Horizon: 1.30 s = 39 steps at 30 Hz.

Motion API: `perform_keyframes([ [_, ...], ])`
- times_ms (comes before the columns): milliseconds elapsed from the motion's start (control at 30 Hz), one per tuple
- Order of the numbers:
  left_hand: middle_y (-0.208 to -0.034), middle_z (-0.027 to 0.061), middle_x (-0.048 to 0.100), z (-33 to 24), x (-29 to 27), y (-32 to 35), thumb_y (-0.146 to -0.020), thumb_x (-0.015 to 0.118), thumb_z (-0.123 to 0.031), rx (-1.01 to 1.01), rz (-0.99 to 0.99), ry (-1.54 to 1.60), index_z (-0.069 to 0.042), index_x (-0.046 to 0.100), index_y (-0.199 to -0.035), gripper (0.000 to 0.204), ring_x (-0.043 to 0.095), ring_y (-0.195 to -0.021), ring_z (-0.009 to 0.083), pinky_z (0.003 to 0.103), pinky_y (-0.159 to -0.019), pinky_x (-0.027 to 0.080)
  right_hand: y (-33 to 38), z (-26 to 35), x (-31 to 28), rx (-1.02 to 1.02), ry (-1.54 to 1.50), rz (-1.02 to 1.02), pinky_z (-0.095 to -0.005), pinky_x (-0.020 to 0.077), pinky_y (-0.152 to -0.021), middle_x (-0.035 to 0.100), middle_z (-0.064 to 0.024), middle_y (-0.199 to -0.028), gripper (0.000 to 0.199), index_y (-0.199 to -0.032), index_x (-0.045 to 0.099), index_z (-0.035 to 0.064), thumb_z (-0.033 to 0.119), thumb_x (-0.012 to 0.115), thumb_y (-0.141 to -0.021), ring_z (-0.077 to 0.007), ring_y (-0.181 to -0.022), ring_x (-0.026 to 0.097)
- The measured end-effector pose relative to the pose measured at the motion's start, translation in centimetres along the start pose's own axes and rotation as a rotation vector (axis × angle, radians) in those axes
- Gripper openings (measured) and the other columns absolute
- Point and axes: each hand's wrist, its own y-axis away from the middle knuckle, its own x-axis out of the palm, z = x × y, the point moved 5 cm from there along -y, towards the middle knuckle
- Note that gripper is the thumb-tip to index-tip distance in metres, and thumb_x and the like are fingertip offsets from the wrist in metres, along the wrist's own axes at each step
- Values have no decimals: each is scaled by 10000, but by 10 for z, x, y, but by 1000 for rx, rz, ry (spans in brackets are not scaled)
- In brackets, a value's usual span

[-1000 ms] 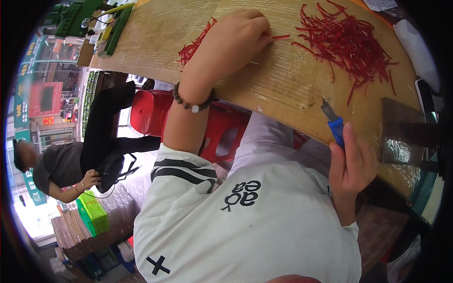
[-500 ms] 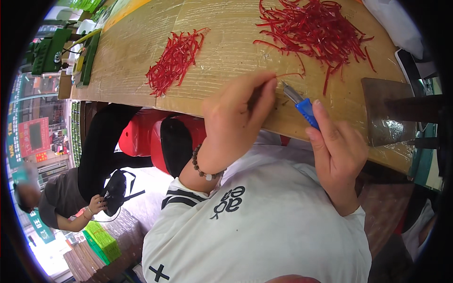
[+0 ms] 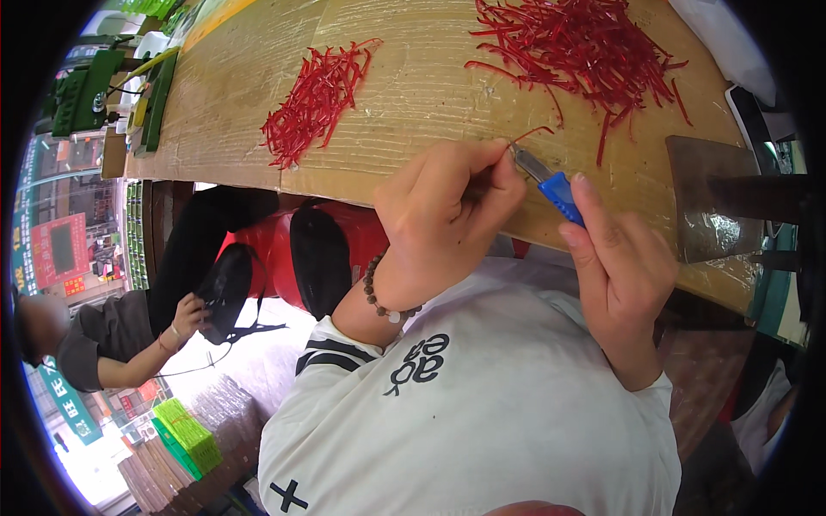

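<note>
At the near edge of the cardboard-covered table [image 3: 413, 86], a single red wire [image 3: 529, 136] is pinched between the fingertips of the left hand [image 3: 447, 215]. The wire arcs up and to the right from the fingers, its free end over the table surface. The left hand is closed in a pinch grip, thumb against forefinger, with a bead bracelet [image 3: 379, 297] around the wrist.

Right hand [image 3: 619, 267] is wrapped around a small cutter with blue handles [image 3: 559, 193]; the index finger lies along the handle. The metal tip of the cutter [image 3: 525, 159] meets the wire just beside the left fingertips. Whether the blades are closed on the wire cannot be told.

Farther up the table, right of centre: a large loose pile of red wire pieces [image 3: 585, 43]. Left of centre: a smaller, tidier bundle of red wire pieces [image 3: 314, 99], lying well apart from the large pile. A dark flat metal plate [image 3: 714, 202] sits at the table's right edge. Green equipment [image 3: 86, 86] stands at the far left end.

Below the table: a red plastic stool [image 3: 353, 241], and the person's white shirt with black print [image 3: 482, 413]. At lower left, another person [image 3: 112, 331] crouches, one hand by a black shoe [image 3: 225, 279].
</note>
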Motion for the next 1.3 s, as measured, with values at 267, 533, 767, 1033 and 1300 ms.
perform_keyframes([
  [267, -600, 50, 593, 4, -4, 8, -729, 707, 12, -110, -115, 131, 21, 608, -760, 104, 543, -490, 75, 211, -458, 429, -4, -5, 9, 58, 233, -224, -309, 350, -431, 451, -8, -591, 411, -1138, 665, 130, 191, 742, -738, -163, -452, 429],
  [533, -619, 15, 587, 13, -3, 9, -797, 660, 2, -245, -149, 372, 42, 606, -801, 67, 528, -548, 38, 187, -496, 427, -2, -9, 4, 66, 0, -233, -307, 358, -443, 431, -29, -576, 396, -1152, 653, 102, 132, 728, -764, -157, -468, 413],
  [767, -749, 39, 637, 17, -11, -3, -812, 627, 25, -187, -222, 318, 31, 621, -871, 59, 595, -659, 76, 207, -602, 460, 3, -7, 3, -33, 117, -208, -320, 331, -439, 437, -16, -582, 406, -1136, 666, 127, 179, 746, -741, -167, -460, 410],
  [1033, -1138, 166, 561, 19, 19, -106, -899, 576, -101, -273, 338, 273, 58, 561, -1139, 288, 581, -988, 215, 285, -830, 465, 6, -4, 7, -78, 137, -239, -306, 317, -443, 434, 16, -584, 426, -1141, 666, 151, 234, 747, -731, -155, -462, 409],
  [1300, -925, 99, 675, 99, -78, -115, -902, 576, -122, -75, 278, -284, 31, 616, -1109, 260, 634, -790, 133, 246, -724, 490, 6, -3, 5, -98, 99, -204, -313, 292, -449, 410, 14, -584, 427, -1146, 663, 146, 226, 741, -734, -155, -468, 395],
])
